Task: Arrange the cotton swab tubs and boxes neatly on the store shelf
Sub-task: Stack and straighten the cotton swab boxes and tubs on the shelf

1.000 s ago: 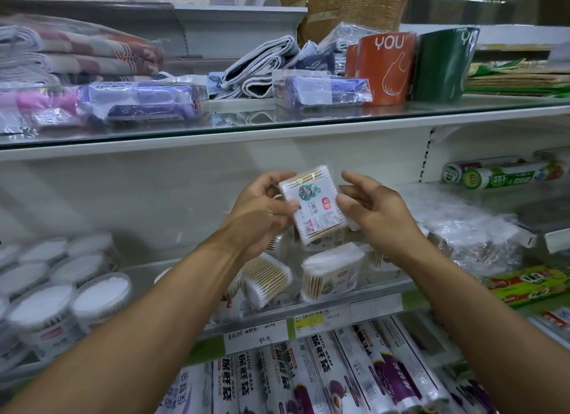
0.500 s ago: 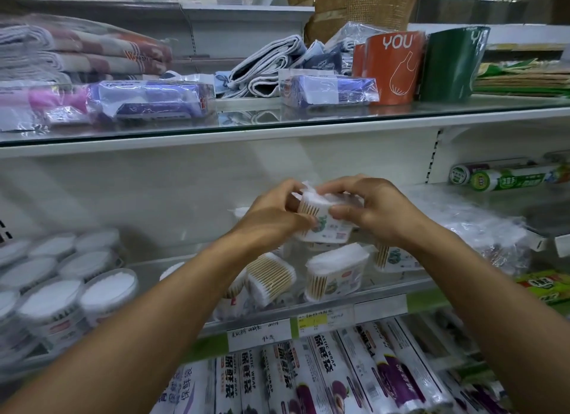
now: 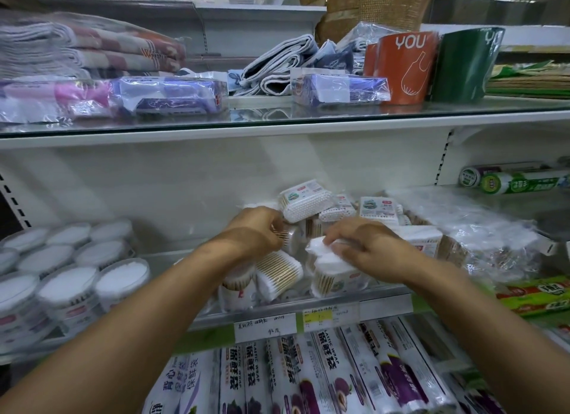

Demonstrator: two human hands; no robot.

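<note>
**Both hands down among the swab boxes**

The middle shelf carries round tubs at left, partly cut off by the frame edge. Both hands have dropped from chest height into the box pile. The right hand presses curled fingers onto a swab box near the shelf front. The left hand pinches another pack, mostly hidden behind its fingers.

This is a shop aisle with tiered white metal shelving. Handwritten price labels sit in the rail along the middle shelf edge. Many identical cotton swab tubs stand grouped at 9 o'clock, rows of packaged plastic wrap rolls fill 6 o'clock, and wrapped towels lie stacked on the glass shelf at 11 o'clock.
</note>
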